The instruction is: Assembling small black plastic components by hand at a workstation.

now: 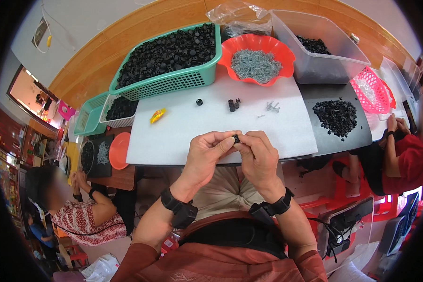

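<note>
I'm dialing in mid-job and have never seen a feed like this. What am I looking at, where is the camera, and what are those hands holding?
This is one fisheye picture from a camera on a person's head, looking down, so straight edges bend. There is no machine: the left hand and right hand are the wearer's own, with black wrist bands. Together they pinch a small black part above a white sheet. Behind it stand a green basket of black parts, a red bowl of small grey metal pieces, a clear bin and a loose pile of black parts. Other people sit at both sides.
</note>
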`<state>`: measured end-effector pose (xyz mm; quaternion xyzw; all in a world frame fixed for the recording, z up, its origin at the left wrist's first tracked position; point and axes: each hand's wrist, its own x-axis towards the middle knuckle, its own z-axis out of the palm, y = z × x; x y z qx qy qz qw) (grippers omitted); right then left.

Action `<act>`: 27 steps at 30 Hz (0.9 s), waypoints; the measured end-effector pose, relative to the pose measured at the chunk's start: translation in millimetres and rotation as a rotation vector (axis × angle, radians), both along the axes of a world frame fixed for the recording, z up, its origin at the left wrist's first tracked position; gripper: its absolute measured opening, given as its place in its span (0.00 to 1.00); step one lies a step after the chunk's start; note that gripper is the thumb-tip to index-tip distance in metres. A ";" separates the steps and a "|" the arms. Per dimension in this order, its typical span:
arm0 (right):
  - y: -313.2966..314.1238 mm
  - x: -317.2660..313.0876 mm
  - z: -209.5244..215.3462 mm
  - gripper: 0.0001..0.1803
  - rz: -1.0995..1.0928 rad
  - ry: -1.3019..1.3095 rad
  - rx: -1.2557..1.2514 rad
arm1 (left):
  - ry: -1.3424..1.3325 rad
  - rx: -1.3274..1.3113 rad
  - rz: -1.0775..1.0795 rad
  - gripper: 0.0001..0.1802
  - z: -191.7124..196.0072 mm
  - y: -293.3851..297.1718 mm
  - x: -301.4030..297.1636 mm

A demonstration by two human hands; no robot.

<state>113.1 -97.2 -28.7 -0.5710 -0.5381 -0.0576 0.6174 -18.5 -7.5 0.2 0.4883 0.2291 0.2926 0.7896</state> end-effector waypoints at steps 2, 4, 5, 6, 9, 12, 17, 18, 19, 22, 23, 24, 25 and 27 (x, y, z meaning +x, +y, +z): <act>0.8 -1.2 0.0 0.12 -0.020 -0.005 0.000 | 0.003 0.011 0.002 0.11 1.2 -1.8 0.4; 1.7 -2.3 0.3 0.11 -0.047 -0.012 0.010 | 0.001 0.018 -0.004 0.12 -0.1 -1.9 0.3; 2.3 -2.8 0.4 0.11 -0.047 -0.013 0.010 | 0.001 0.023 -0.009 0.13 -1.0 -1.7 0.3; 3.0 -3.2 0.5 0.11 -0.061 -0.021 0.011 | -0.001 0.023 -0.010 0.13 -1.9 -1.7 0.3; 5.5 -4.2 0.1 0.11 -0.086 -0.032 0.007 | -0.019 0.046 -0.017 0.15 -3.2 -2.9 0.6; 6.9 -6.0 -1.2 0.12 -0.107 -0.043 -0.004 | -0.021 0.068 0.008 0.16 -2.2 -6.1 2.1; 7.3 -6.1 0.3 0.11 -0.108 -0.060 0.002 | -0.054 0.072 0.033 0.16 -1.3 -8.9 2.9; 7.0 -6.3 0.9 0.11 -0.079 -0.022 -0.014 | -0.057 0.073 0.033 0.16 -2.5 -7.8 2.0; 6.7 -6.5 1.7 0.11 -0.050 0.016 -0.031 | -0.052 0.035 0.038 0.16 -3.8 -5.5 0.8; 2.7 -6.1 8.0 0.13 0.006 0.063 -0.132 | -0.062 -0.032 0.027 0.15 -3.8 -1.0 -2.1; 1.9 -5.8 9.9 0.13 0.004 0.061 -0.134 | -0.074 -0.061 0.014 0.15 -4.1 -0.5 -2.3; 1.6 -5.6 12.6 0.15 0.017 0.083 -0.160 | -0.077 -0.062 0.014 0.15 -4.5 -0.5 -2.5; 1.0 -5.6 14.2 0.17 0.029 0.107 -0.186 | -0.083 -0.054 0.020 0.13 -5.5 -0.4 -2.5; -1.0 -5.2 15.6 0.18 0.036 0.094 -0.194 | -0.091 -0.046 0.026 0.12 -5.9 -0.9 -2.5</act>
